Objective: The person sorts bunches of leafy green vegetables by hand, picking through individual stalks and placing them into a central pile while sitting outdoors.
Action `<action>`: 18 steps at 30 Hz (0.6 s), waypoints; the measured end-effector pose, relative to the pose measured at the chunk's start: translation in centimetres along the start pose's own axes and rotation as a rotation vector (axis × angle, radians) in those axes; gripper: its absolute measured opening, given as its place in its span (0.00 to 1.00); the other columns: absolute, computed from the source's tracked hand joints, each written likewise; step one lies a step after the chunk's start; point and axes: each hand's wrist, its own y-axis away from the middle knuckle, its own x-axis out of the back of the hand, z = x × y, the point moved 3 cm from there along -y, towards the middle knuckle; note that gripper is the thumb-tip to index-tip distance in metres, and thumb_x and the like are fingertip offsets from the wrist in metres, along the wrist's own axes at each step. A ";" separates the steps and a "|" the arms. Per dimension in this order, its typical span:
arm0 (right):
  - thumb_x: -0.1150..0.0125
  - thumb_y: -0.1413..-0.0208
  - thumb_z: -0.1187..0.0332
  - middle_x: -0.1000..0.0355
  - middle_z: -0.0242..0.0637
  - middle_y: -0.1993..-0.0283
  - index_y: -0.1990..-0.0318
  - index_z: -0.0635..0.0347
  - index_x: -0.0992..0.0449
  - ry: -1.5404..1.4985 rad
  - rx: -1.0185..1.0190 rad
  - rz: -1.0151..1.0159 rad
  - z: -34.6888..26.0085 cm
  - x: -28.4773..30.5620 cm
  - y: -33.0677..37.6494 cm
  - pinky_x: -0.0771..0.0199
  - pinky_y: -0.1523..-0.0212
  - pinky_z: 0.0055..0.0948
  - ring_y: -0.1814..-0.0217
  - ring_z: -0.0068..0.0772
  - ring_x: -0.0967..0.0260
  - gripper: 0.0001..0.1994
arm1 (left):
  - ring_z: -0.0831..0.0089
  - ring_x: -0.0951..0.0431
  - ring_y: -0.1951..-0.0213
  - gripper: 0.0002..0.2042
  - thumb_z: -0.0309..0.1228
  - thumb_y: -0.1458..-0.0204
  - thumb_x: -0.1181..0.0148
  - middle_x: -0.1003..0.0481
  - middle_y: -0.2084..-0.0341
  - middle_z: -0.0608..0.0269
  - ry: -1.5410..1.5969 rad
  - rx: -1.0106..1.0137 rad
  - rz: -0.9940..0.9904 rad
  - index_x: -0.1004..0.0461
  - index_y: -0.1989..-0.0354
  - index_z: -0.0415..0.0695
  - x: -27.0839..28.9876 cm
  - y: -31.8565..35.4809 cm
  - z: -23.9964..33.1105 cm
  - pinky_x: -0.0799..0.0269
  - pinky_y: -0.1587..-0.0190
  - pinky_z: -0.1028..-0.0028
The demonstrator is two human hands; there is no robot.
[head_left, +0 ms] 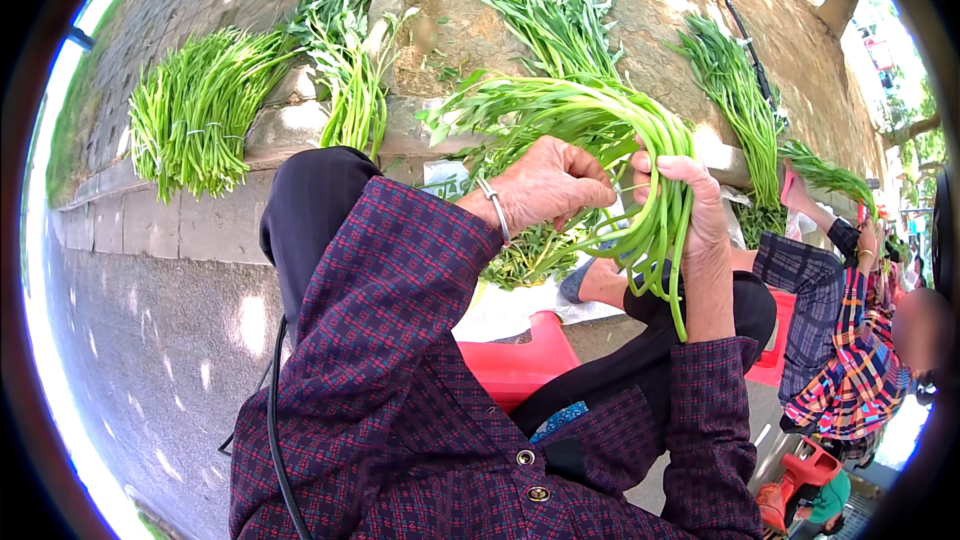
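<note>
A bunch of long-stemmed leafy greens [655,140], which look like water spinach, arches through my right hand [698,195]. The fingers of that hand are wrapped round the stems, whose cut ends hang below it while the leaves trail off to the left. My left hand [555,183], with a bangle at the wrist, is closed in a pinch close to the stems' left side. Whatever lies between its fingertips is hidden. Beneath both hands, loose leaves and trimmings [535,258] lie on a white sheet [480,315].
A big tied bundle of stems [190,120] and a smaller bunch [350,90] rest at the left kerb. More greens lie ahead [555,25] and right [735,90], beside a black pole [740,30]. A red stool [520,355] is beneath me. Another person [850,360] sits at right.
</note>
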 end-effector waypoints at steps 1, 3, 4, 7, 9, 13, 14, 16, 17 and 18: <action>0.44 0.54 0.75 0.30 0.37 0.68 0.53 0.68 0.33 0.014 0.013 0.006 -0.2 0.0 0.0 0.28 0.73 0.21 0.75 0.24 0.32 0.18 | 0.85 0.35 0.86 0.06 0.29 0.53 0.39 0.29 0.86 0.70 0.004 0.012 -0.018 0.23 0.72 0.38 0.1 0.1 0.0 0.41 0.84 0.83; 0.45 0.53 0.75 0.29 0.38 0.69 0.53 0.68 0.33 -0.001 0.026 0.027 -0.5 0.1 0.2 0.27 0.74 0.21 0.75 0.24 0.31 0.17 | 0.85 0.35 0.87 0.06 0.29 0.54 0.39 0.30 0.86 0.71 -0.020 0.019 -0.049 0.23 0.72 0.38 0.5 0.2 0.1 0.41 0.84 0.83; 0.45 0.53 0.75 0.29 0.38 0.69 0.54 0.68 0.33 -0.009 0.034 0.039 -0.6 0.2 0.3 0.26 0.75 0.21 0.76 0.24 0.30 0.17 | 0.85 0.35 0.87 0.07 0.29 0.54 0.39 0.30 0.87 0.71 -0.031 0.022 -0.066 0.23 0.72 0.38 0.6 0.3 0.1 0.41 0.84 0.83; 0.45 0.53 0.75 0.28 0.38 0.69 0.54 0.68 0.32 -0.017 0.053 0.028 -1.2 0.7 0.4 0.26 0.76 0.20 0.76 0.25 0.30 0.16 | 0.85 0.35 0.87 0.07 0.29 0.54 0.39 0.30 0.87 0.71 -0.093 0.032 -0.094 0.24 0.72 0.38 0.8 0.6 0.4 0.42 0.84 0.83; 0.45 0.53 0.75 0.28 0.38 0.69 0.54 0.68 0.32 -0.029 0.066 0.042 -1.5 1.1 0.5 0.26 0.76 0.20 0.76 0.25 0.30 0.16 | 0.85 0.35 0.87 0.07 0.29 0.54 0.39 0.30 0.87 0.71 -0.109 0.036 -0.093 0.24 0.72 0.37 0.8 0.6 0.4 0.42 0.84 0.83; 0.46 0.52 0.76 0.28 0.38 0.68 0.53 0.68 0.32 -0.048 0.076 0.032 -2.2 1.3 0.9 0.25 0.74 0.21 0.75 0.26 0.29 0.17 | 0.85 0.35 0.87 0.06 0.28 0.54 0.40 0.30 0.87 0.71 -0.141 0.064 -0.084 0.24 0.72 0.37 1.0 0.8 0.5 0.42 0.84 0.83; 0.46 0.52 0.75 0.28 0.38 0.68 0.53 0.68 0.32 -0.070 0.066 0.036 -2.3 1.2 1.0 0.25 0.73 0.21 0.75 0.26 0.29 0.17 | 0.85 0.35 0.87 0.06 0.28 0.54 0.40 0.30 0.87 0.71 -0.155 0.062 -0.075 0.24 0.72 0.37 1.1 0.8 0.4 0.42 0.84 0.83; 0.46 0.52 0.75 0.28 0.38 0.68 0.53 0.68 0.32 -0.115 0.046 0.043 -2.3 1.2 1.1 0.24 0.73 0.22 0.74 0.26 0.28 0.17 | 0.85 0.35 0.88 0.06 0.27 0.55 0.40 0.30 0.87 0.70 -0.182 0.059 -0.055 0.24 0.72 0.37 1.2 0.9 0.1 0.42 0.85 0.83; 0.46 0.52 0.75 0.27 0.39 0.68 0.52 0.69 0.32 -0.108 0.060 0.042 -2.3 1.4 1.0 0.25 0.73 0.21 0.74 0.26 0.29 0.17 | 0.84 0.35 0.88 0.06 0.27 0.56 0.40 0.30 0.87 0.69 -0.177 0.053 -0.044 0.24 0.73 0.36 1.3 0.9 0.1 0.41 0.85 0.82; 0.46 0.52 0.75 0.27 0.39 0.68 0.52 0.69 0.32 -0.097 0.065 0.041 -2.4 1.5 1.1 0.25 0.73 0.21 0.74 0.25 0.29 0.17 | 0.84 0.35 0.88 0.06 0.27 0.57 0.40 0.29 0.87 0.68 -0.170 0.044 -0.040 0.24 0.74 0.36 1.3 0.7 0.0 0.40 0.85 0.82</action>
